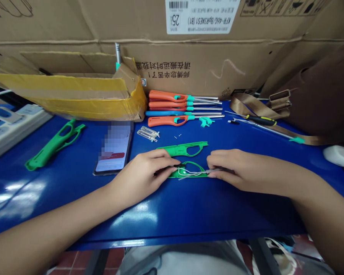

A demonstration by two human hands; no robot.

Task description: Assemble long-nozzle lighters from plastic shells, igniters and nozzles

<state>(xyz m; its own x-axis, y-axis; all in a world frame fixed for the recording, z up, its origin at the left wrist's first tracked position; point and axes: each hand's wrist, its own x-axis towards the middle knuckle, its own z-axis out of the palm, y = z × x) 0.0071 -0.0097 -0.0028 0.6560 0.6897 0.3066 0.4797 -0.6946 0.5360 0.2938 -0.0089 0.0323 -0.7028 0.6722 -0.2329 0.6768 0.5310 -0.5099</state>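
Note:
My left hand point(149, 168) is closed, pinching a small black part point(179, 165) between thumb and fingers. White wires point(193, 173) run from around that part toward my right hand point(226, 168). The right fingers are closed on a thin grey metal rod point(208, 172). Under both hands lies one green lighter shell half point(175, 174), partly covered by fingers and wires. Just behind it, a second green shell half point(186, 149) rests with its trigger loop to the right; my left fingers overlap its left end.
Assembled orange lighters point(167, 121) and a blue lighter point(166, 113) lie behind, near clear fuel tanks point(148, 133) and turquoise triggers point(206, 121). Left are a phone point(111, 152), green shells point(53, 147), a taped box point(88, 109) and a power strip point(17, 122). A screwdriver point(260, 120) lies right.

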